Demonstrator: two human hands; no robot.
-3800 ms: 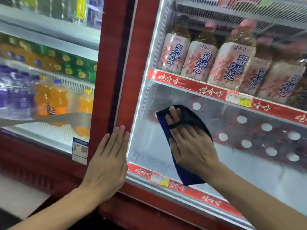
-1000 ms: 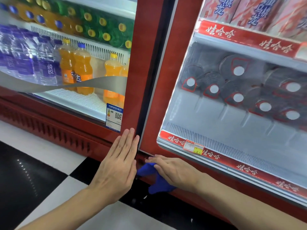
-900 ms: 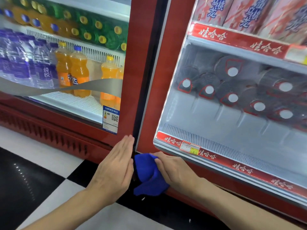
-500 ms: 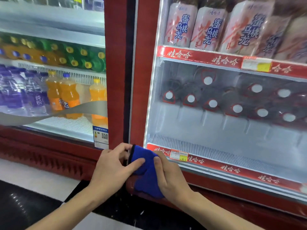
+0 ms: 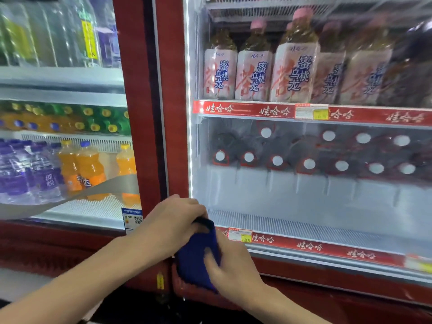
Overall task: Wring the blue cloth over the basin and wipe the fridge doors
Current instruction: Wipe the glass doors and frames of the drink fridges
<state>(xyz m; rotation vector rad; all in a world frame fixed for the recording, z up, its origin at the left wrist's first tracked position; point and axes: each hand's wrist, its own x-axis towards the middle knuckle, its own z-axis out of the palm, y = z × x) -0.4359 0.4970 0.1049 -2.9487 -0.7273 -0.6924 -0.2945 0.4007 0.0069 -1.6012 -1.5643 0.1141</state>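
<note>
1. Fingers [image 5: 197, 215] of the left hand [image 5: 173, 220] were curled over the top edge of the blue cloth [image 5: 195, 258]. The right hand [image 5: 233, 267] gripped its lower right side, motion-blurred. Both hands were closed on the cloth, neither spread.
2. Fridge doors: right door [image 5: 304, 197] and left door [image 5: 70, 94], both glass in red frames, with a dark seam [image 5: 156, 113] running between them.
3. Stock behind the glass: tea bottles [image 5: 294, 73] upright on the right door's upper shelf, and capped bottles [image 5: 278, 161] lying cap-forward below. Orange bottles [image 5: 90, 169] and water bottles [image 5: 28, 176] stood behind the left door.
4. The cloth was bunched between the two hands, low down in front of the right door's bottom-left frame corner, just beside the seam. Couldn't tell whether it touched the frame. No basin in view.
5. Handling, my read: soft, limp and light, probably damp, so a bit heavier and prone to dripping. It won't hold a shape, so fold it into a pad and back it with a flat palm for wiping. For wringing, take both ends and twist opposite ways. No slip or breakage risk.
6. Small stuff: a price tag [image 5: 239, 236] on the bottom shelf strip just right of the cloth, and a QR sticker [image 5: 132, 218] on the left door's lower corner.
</note>
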